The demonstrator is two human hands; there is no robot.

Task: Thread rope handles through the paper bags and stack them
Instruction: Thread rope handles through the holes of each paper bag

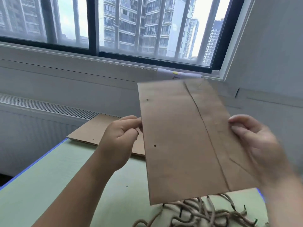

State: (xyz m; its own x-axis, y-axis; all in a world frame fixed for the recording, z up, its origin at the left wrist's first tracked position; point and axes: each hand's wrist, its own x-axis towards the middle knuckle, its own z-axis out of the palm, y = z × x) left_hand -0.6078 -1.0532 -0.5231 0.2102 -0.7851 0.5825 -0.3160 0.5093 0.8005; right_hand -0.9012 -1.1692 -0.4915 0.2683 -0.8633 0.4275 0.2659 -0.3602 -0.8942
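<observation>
I hold a flat brown paper bag (177,138) in the air above the table. Two small punched holes show near its left edge. My left hand (119,140) pinches that left edge between the holes. My right hand (255,141) grips the right edge, thumb on the front face. Below the bag, a loose pile of brown rope handles (205,213) with dark tips lies on the table. A stack of flat paper bags (91,130) rests on the table's far side, behind my left hand.
The pale green table (57,185) has a blue edge running along its left side. A white radiator (41,122) and a wall stand beyond it, under a large window. A white paper with a yellow mark (177,74) lies on the sill.
</observation>
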